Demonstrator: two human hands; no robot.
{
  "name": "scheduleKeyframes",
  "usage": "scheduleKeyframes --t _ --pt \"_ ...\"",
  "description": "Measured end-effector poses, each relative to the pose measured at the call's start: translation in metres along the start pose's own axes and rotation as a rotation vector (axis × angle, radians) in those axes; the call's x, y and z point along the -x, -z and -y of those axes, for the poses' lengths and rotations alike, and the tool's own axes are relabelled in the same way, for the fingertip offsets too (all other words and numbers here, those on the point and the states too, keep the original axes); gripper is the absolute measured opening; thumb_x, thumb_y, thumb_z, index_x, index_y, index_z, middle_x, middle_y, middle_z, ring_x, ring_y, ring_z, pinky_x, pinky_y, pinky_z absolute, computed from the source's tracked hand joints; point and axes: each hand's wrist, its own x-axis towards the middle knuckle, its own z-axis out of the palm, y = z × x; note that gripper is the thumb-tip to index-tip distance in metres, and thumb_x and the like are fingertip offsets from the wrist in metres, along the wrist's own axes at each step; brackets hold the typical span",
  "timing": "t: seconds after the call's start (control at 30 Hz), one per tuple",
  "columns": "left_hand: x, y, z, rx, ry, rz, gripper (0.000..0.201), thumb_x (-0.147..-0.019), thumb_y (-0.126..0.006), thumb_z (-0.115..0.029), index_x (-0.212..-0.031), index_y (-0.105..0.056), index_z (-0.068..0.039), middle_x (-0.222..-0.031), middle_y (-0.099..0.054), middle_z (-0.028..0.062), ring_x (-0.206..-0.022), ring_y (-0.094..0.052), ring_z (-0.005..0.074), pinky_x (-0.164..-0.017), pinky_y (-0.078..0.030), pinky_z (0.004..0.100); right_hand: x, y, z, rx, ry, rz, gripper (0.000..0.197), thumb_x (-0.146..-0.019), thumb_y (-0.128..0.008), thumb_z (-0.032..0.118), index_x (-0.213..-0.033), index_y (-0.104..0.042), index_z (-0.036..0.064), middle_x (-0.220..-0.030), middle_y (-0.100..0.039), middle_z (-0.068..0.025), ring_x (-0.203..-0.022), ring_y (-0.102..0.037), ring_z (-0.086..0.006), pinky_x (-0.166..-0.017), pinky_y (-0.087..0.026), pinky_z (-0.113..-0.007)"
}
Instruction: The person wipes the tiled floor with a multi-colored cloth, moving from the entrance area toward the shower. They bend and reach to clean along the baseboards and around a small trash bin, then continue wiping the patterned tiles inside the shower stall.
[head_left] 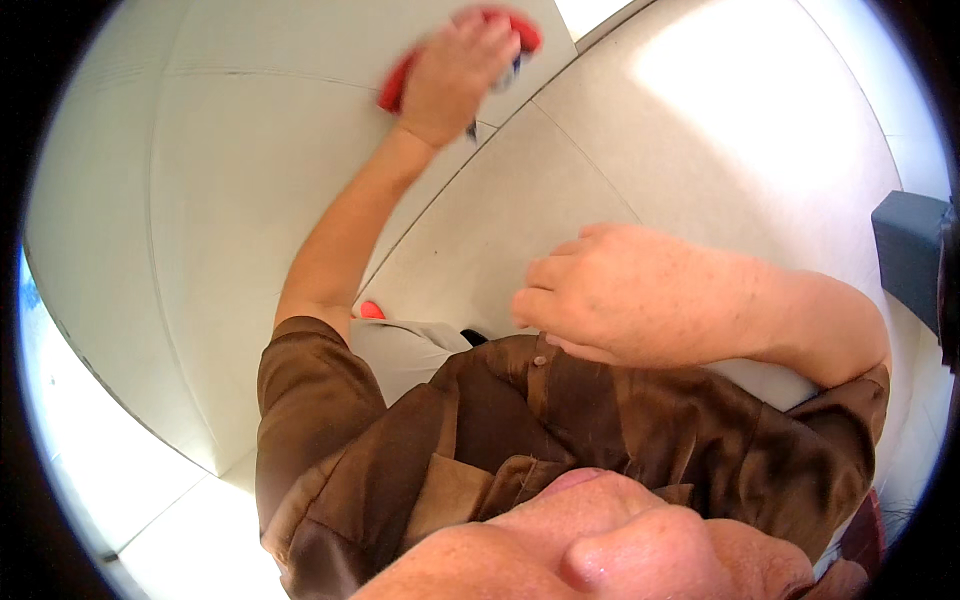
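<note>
In the head view, the red cloth (526, 34) lay directly under the left hand (458, 80) against a pale surface (230, 160), long axis slanting up-right. That hand's fingers covered it; whether they gripped, I couldn't tell. The right hand (625, 292), farther of the 2, was loosely curled, palm hidden.

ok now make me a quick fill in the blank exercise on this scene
1. The left hand is on a cloth coloured mainly ____.
2. The right hand is in front of a shirt coloured ____.
3. Of these two hands, the one nearer the picture's top edge is the ____ one.

Missing words: red; brown; left.
</note>
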Motion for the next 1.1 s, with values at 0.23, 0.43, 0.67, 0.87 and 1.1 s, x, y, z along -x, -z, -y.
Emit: scheduleKeyframes --t 0.23,0.43,0.67,0.87,1.1 --pt "-0.098 0.033 0.001 -0.336 0.028 -0.304 0.042 -0.084 -0.061 -0.009 -0.126 -0.061 -0.009 -0.133 -0.056 0.0108 -0.124 -0.05 0.035 -0.104 -0.037 0.0493 0.007 -0.006 0.008 0.005 -0.008 0.054 0.014 -0.084 -0.06 0.016 -0.09 -0.055 0.0034 -0.082 -0.06 -0.0102 -0.08 -0.062 -0.03 -0.072 -0.05 -0.04" --pt "0.047 -0.142 -0.04 -0.208 -0.153 0.436 0.039 -0.084 -0.057 -0.014 -0.123 -0.059 -0.01 -0.136 -0.05 0.0064 -0.131 -0.041 0.0279 -0.11 -0.033 0.0419 0.005 -0.011 0.001 0.07 0.031 0.095 0.014 -0.084 -0.057 0.016 -0.09 -0.056 0.0025 -0.082 -0.06 -0.0111 -0.08 -0.063 -0.0298 -0.072 -0.05 -0.04" --pt "0.081 -0.12 -0.059 -0.09 -0.039 0.686 0.049 -0.085 -0.058 -0.013 -0.133 -0.051 -0.006 -0.141 -0.047 0.0083 -0.135 -0.038 0.0281 -0.116 -0.027 0.0411 0.005 -0.01 -0.001 0.013 0.007 0.039 0.014 -0.083 -0.057 0.015 -0.088 -0.055 0.0022 -0.078 -0.058 -0.0107 -0.076 -0.062 -0.0292 -0.07 -0.05 -0.039" --pt "-0.008 -0.154 -0.038 -0.21 -0.121 0.34 0.057 -0.086 -0.055 -0.011 -0.141 -0.044 -0.007 -0.152 -0.037 0.0092 -0.138 -0.036 0.0267 -0.116 -0.026 0.04 -0.001 -0.01 -0.002 0.034 0.004 0.071 0.013 -0.083 -0.057 0.015 -0.088 -0.055 0.0028 -0.079 -0.059 -0.0093 -0.078 -0.062 -0.027 -0.071 -0.049 -0.037" --pt "0.059 -0.212 -0.084 -0.296 -0.022 0.667 0.05 -0.093 -0.048 -0.023 -0.141 -0.046 -0.007 -0.147 -0.045 0.0092 -0.136 -0.038 0.024 -0.116 -0.024 0.0406 0.006 -0.01 -0.017 0.049 -0.082 0.155 0.013 -0.083 -0.056 0.014 -0.09 -0.056 0.0034 -0.082 -0.059 -0.0083 -0.08 -0.063 -0.0254 -0.072 -0.049 -0.036"
